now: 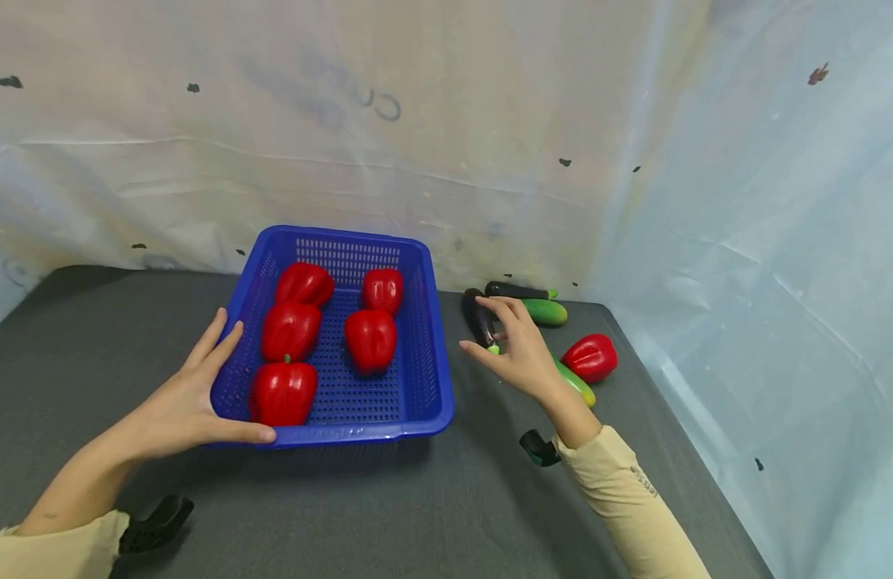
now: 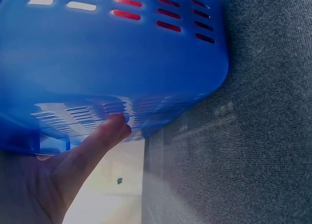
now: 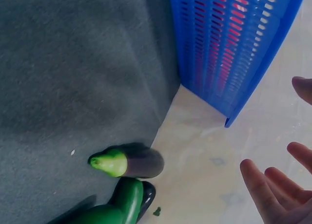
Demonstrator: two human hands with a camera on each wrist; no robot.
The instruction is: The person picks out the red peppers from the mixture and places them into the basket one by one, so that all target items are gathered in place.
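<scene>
A blue perforated plastic basket [image 1: 352,434] holds several red bell peppers [image 1: 292,330], in a left group and a right pair. My left hand [image 1: 189,402] spans its near left corner, thumb along the front rim and straight fingers against the left side. The left wrist view shows those fingers [image 2: 92,151] against the outer wall. My right hand [image 1: 522,354], with nothing in it, hovers right of the basket over the vegetables, fingers spread and slightly bent. Nearest to it is a dark eggplant [image 1: 478,315] with a green cap, seen also in the right wrist view as an eggplant [image 3: 141,160].
Behind the right hand lie a second eggplant [image 1: 518,290] and a green cucumber [image 1: 546,312]. Another cucumber [image 1: 576,383] and a loose red bell pepper [image 1: 591,358] lie farther right on the grey table [image 1: 446,515]. Plastic sheeting [image 1: 446,145] hangs behind and to the right.
</scene>
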